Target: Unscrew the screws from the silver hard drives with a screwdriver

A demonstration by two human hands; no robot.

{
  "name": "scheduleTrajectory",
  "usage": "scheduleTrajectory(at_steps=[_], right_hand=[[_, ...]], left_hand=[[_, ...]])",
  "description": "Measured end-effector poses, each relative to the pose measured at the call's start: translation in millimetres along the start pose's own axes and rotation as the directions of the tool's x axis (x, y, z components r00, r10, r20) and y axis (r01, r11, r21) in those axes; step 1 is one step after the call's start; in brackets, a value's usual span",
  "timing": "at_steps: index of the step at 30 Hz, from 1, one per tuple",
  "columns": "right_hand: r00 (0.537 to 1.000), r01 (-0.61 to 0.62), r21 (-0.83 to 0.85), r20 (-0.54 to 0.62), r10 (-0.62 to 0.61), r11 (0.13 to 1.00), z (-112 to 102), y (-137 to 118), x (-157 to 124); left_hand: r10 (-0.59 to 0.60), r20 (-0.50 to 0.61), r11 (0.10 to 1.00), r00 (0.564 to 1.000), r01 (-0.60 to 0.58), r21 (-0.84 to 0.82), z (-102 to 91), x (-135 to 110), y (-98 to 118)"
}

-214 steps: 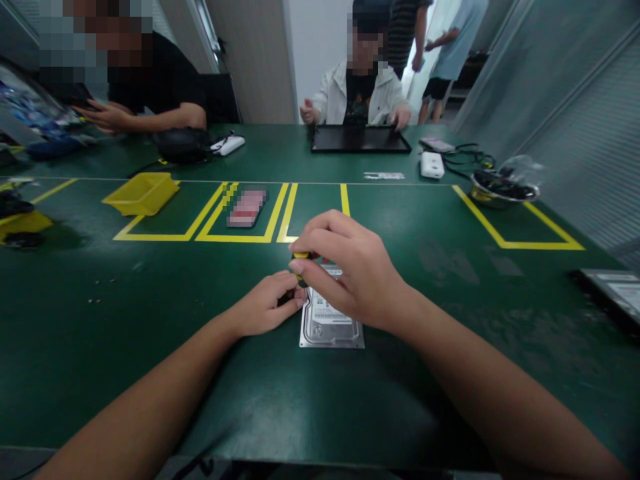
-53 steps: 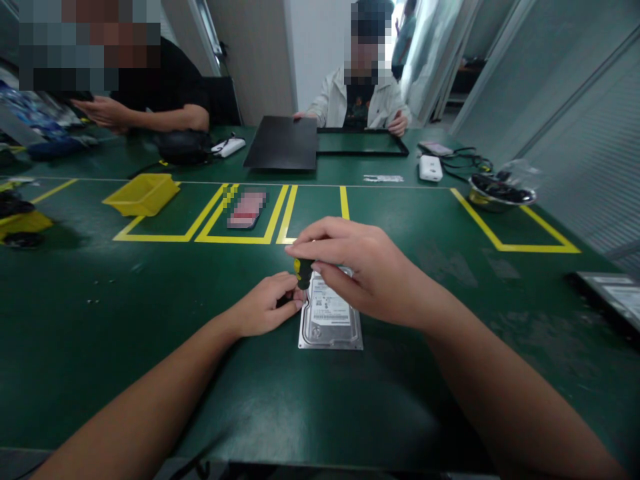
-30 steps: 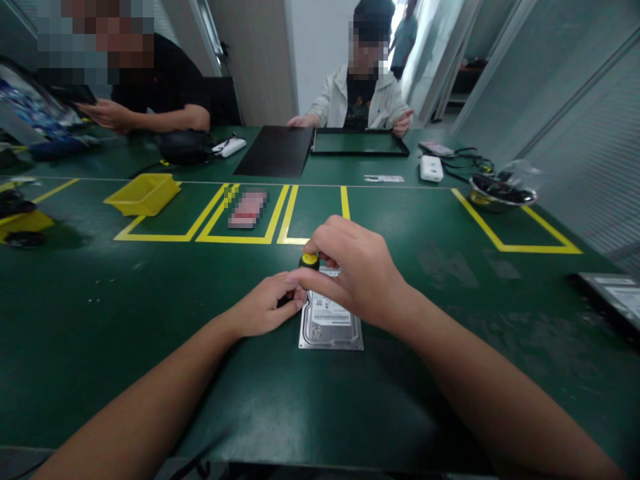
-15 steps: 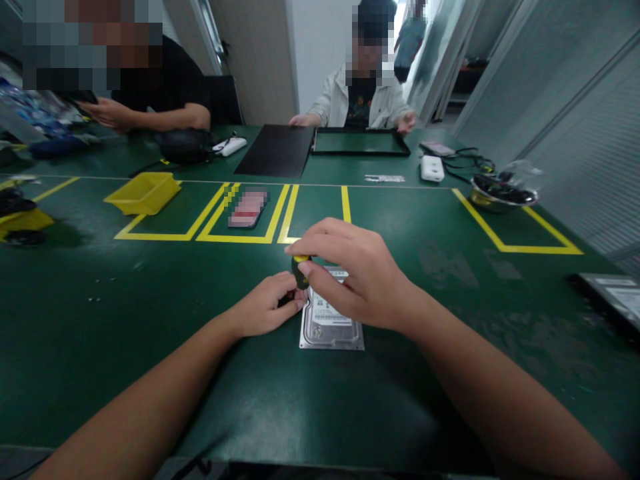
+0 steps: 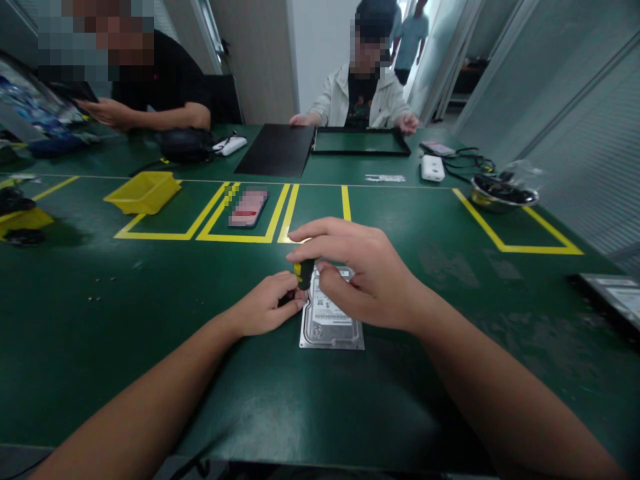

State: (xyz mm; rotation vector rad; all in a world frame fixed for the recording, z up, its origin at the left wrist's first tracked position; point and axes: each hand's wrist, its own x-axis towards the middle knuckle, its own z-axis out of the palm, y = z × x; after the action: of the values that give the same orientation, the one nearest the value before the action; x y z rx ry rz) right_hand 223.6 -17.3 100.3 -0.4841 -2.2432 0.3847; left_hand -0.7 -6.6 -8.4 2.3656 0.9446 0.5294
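Observation:
A silver hard drive (image 5: 333,331) with a white label lies flat on the green table in front of me. A screwdriver (image 5: 303,275) with a black and yellow handle stands nearly upright over its left edge; the tip is hidden. My right hand (image 5: 363,273) is at the handle from above, with fingers curled round its top and the thumb loosely beside it. Left of the drive, my left hand (image 5: 267,303) has its thumb and fingers pinched at the screwdriver's lower end, close against the drive's edge. Several tiny screws (image 5: 95,290) lie on the table to the left.
A yellow bin (image 5: 143,193) and a phone (image 5: 249,208) lie beyond my hands. A metal bowl of cables (image 5: 504,193) stands at the right, another drive-like device (image 5: 610,300) at the right edge. Across the table, a person in a light jacket (image 5: 337,93) holds a black frame (image 5: 361,153).
My right hand has loosened and shifted slightly right, its fingers spreading and thumb drawing back from the handle. The handle tilts a little differently. My left hand and the drive stay put.

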Motion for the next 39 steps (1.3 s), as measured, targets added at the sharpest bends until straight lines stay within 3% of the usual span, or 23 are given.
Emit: scheduleTrajectory(at_steps=[12,20,39], right_hand=[[0.999,-0.022,0.035,0.029,0.021,0.999,-0.9,2.4,0.3],[0.995,0.045,0.048,0.089,-0.049,0.998,-3.5,3.5,-0.2],[0.992,-0.063,-0.115,0.101,0.075,0.991,-2.4,1.4,1.3]], left_hand=[[0.032,-0.017,0.999,0.999,-0.032,0.024,0.9,-0.8,-2.5],[0.009,-0.013,1.0,1.0,-0.009,0.021,0.6,-0.7,-0.8],[0.032,-0.026,0.999,0.999,-0.031,0.025,-0.3,-0.6,0.6]])
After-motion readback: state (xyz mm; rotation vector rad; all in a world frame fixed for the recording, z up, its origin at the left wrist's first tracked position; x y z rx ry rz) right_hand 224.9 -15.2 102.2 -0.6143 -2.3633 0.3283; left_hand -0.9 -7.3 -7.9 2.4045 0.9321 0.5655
